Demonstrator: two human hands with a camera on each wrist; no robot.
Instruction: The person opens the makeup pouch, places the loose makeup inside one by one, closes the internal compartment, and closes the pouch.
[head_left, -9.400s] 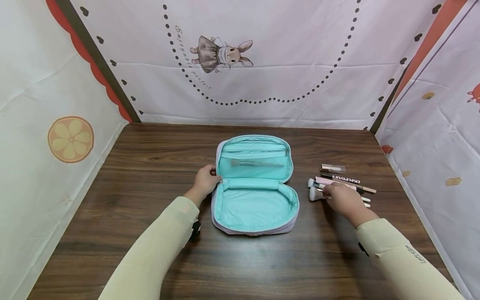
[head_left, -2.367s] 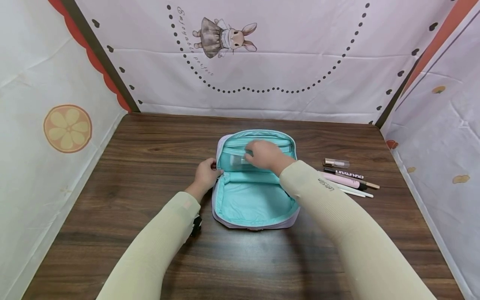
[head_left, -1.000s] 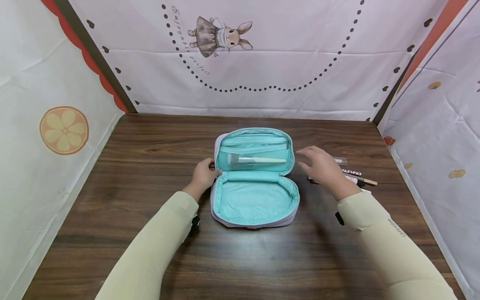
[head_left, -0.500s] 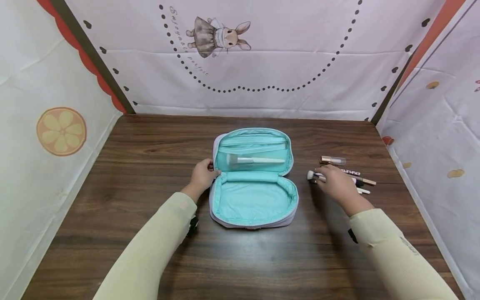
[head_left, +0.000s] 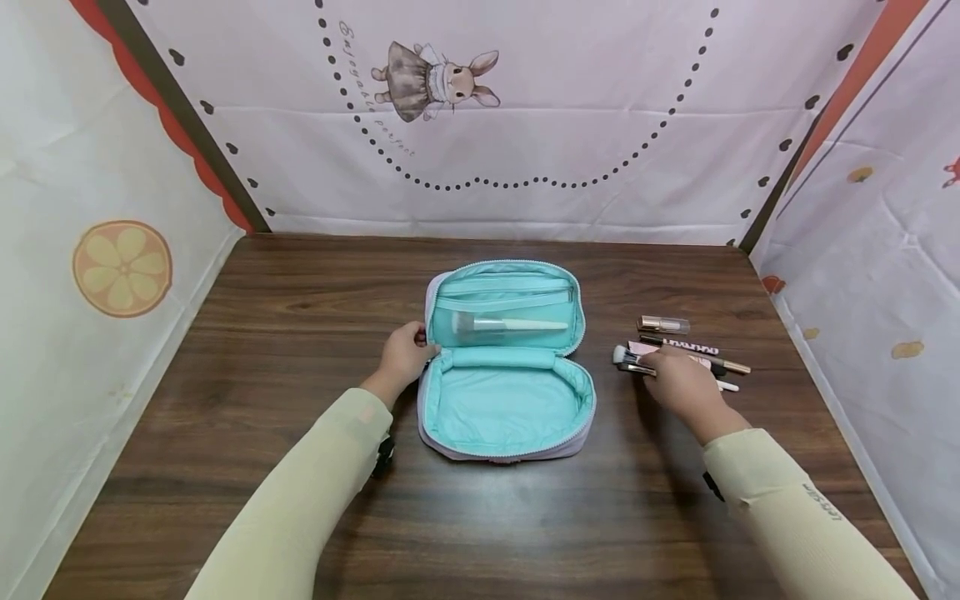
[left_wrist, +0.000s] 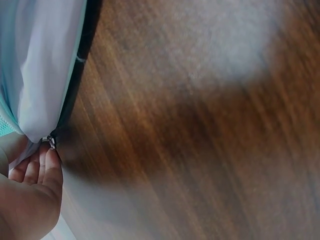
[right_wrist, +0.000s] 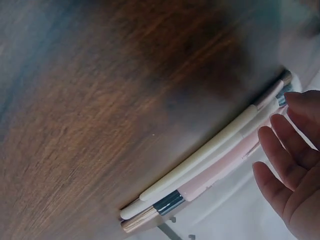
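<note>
An open cosmetic bag with turquoise lining lies on the table, its lid folded back. A white-handled makeup brush sits behind the lid's see-through pocket. My left hand pinches the bag's left edge at the hinge, next to the zipper pull. To the right, my right hand hovers over a group of makeup items, fingers loosely bent. In the right wrist view its fingertips are right at the ferrules of two pale-handled brushes. A pink tube lies alongside; my hand partly covers this group in the head view.
Beyond the right hand lie a lip gloss tube with a gold cap, a patterned pen and a dark pencil with a gold end. Printed cloth walls stand along the back and both sides of the wooden table.
A large brush has gone from the table into the lid pocket, placed by my right hand. That hand has since returned to the makeup items. The left hand keeps its hold on the bag.
</note>
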